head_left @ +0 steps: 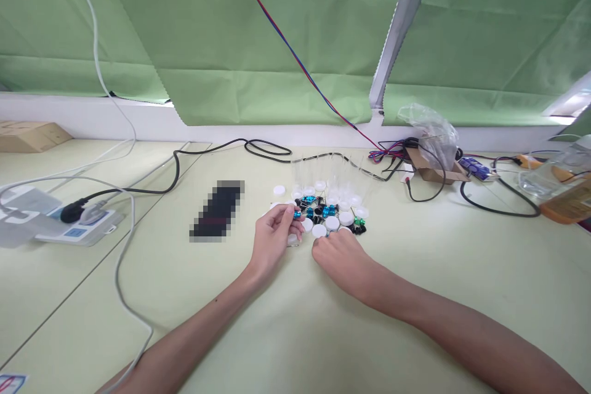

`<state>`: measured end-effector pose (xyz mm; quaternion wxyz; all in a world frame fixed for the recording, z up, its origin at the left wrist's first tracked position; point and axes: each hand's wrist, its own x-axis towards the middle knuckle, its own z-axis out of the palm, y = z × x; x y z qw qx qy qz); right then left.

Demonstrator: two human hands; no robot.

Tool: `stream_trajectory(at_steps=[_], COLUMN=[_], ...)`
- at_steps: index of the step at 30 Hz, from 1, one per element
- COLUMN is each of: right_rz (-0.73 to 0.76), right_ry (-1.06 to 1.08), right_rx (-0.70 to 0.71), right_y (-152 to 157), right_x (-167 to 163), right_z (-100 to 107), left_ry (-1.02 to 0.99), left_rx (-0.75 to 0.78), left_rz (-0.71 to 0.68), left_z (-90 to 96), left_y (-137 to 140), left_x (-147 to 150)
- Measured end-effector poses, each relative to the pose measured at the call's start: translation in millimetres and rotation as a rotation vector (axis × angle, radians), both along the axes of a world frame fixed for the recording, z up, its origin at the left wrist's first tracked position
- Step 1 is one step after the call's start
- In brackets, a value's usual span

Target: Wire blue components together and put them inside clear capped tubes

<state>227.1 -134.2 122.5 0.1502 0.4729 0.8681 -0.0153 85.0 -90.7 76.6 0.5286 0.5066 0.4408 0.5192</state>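
Observation:
My left hand point(274, 231) is closed in a pinch on a small shiny blue binder clip point(297, 214), at the left side of a pile. Just to its right, my right hand point(339, 249) is curled with the knuckles up at the pile's near edge; its fingertips are hidden, so what they hold does not show. In the pile lie blue binder clips point(329, 210), black clips point(359, 229), a green clip point(359, 221) and several round white caps point(346, 218). Clear tubes point(339, 175), hard to make out, lie behind them.
Left of the pile is a pixelated dark flat object point(217, 210). A power strip point(78, 225) with plugs and cables sits at far left, a cardboard box point(32, 135) behind it. At right are an opened carton point(434, 166), a plastic bag point(434, 132) and an amber-coloured bottle point(567, 197).

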Motion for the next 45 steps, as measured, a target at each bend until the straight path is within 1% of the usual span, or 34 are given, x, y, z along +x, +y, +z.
stream_trajectory(at_steps=[3,6,12,20,34,39,45], right_rz=[0.015,0.043,0.056,0.066,0.092,0.096,0.084], right_ry=[0.022,0.018,0.000,0.018,0.040,0.064,0.077], right_rx=[0.027,0.022,0.006,0.034,0.004,0.027,0.065], right_y=[1.5,2.7,2.5,6.0,4.5,2.0,3.0], right_x=[1.1,1.3,0.8,6.4,11.5,9.7,7.5], right_z=[-6.4,-10.4,-7.1,-6.7,10.3,15.0,15.6], left_ry=[0.010,0.020,0.019,0.041,0.044,0.046,0.025], left_rx=[0.007,0.013,0.017,0.000,0.008,-0.005,-0.006], left_rz=[-0.002,-0.002,0.000,0.011,-0.003,0.006,0.001], left_z=[-0.9,-2.1,-1.1,1.6,-2.9,-1.1,-3.0], left_y=[0.7,1.9,2.3,2.3,3.6,3.2,3.3], left_x=[-0.1,-0.5,-0.5,0.3,-1.0,0.4,0.2])
